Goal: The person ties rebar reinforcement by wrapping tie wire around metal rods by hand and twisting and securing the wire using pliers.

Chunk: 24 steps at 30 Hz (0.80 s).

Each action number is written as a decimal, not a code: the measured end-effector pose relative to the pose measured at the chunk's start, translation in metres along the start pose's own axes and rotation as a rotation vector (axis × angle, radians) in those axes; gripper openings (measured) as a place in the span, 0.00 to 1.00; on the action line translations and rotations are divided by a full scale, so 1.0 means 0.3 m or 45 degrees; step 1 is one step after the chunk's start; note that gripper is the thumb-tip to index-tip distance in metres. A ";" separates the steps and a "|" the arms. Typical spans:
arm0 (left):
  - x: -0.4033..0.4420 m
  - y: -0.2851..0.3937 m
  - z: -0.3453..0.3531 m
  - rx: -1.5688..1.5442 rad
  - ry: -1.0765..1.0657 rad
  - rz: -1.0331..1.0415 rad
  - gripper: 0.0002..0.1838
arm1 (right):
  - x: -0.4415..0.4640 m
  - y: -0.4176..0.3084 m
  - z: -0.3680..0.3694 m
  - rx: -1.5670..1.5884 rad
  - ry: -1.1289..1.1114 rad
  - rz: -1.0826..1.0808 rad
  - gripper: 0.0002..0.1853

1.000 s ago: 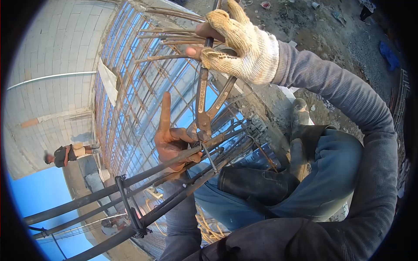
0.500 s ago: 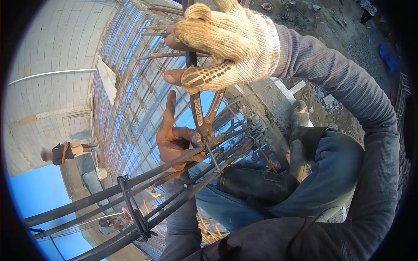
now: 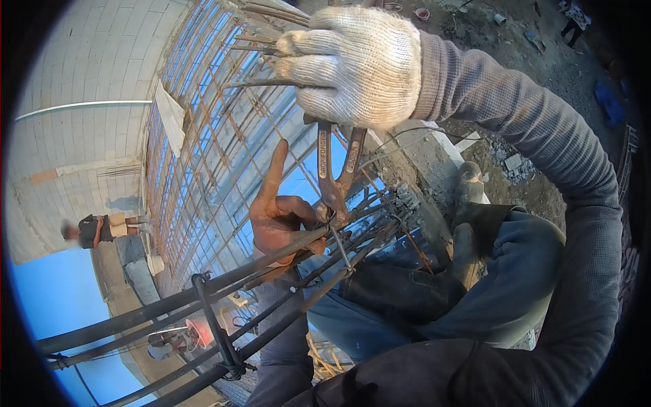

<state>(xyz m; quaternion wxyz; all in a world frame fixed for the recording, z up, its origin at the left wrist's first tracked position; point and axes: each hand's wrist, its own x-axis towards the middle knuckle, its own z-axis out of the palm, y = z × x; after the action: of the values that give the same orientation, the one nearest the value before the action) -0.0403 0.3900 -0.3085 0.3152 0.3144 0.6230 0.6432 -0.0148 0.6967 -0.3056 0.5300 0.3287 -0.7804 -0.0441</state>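
Observation:
My right hand (image 3: 359, 68), in a knitted white glove, is closed around the handles of metal pincers (image 3: 332, 176). Raised "drop-forged" lettering shows on one handle. The jaws point down at a thin tie at the end of a rebar bundle (image 3: 278, 254). My left hand (image 3: 281, 220), bare and dusty, is behind the upper bar beside the jaws. Its index finger points up while the other fingers curl against the bar; their tips are partly hidden. A thin stirrup (image 3: 340, 247) crosses the bars just below the jaws.
A rebar grid (image 3: 203, 149) rises beyond my hands, near a block wall (image 3: 81, 136). A person (image 3: 98, 229) stands by it; another (image 3: 163, 346) is lower down near a red bucket (image 3: 200, 332). My bent legs (image 3: 502, 271) are close at the right, beside a concrete edge (image 3: 434, 183).
My right hand has turned from showing loosened fingers to showing the glove's back, closed on the handles. The pincers have swung right. My left hand has barely moved.

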 end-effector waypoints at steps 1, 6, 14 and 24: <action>0.008 0.020 0.003 0.131 0.055 -0.071 0.76 | -0.033 -0.021 0.037 0.122 -0.184 0.135 0.13; 0.034 -0.020 -0.038 0.286 0.065 0.032 0.81 | -0.156 -0.140 0.191 0.648 -0.178 0.423 0.13; 0.024 -0.037 -0.043 0.152 -0.177 -0.006 0.81 | -0.208 -0.180 0.191 0.830 -0.180 0.583 0.12; 0.085 -0.037 -0.049 -0.177 -0.489 -0.136 0.61 | -0.026 0.020 -0.072 1.836 -2.297 0.988 0.16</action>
<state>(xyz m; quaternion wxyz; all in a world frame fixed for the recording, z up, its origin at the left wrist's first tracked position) -0.0672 0.4018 -0.3196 0.4829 0.3753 0.5214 0.5951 0.0026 0.7119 -0.2999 -0.5288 0.1440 -0.7606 0.3481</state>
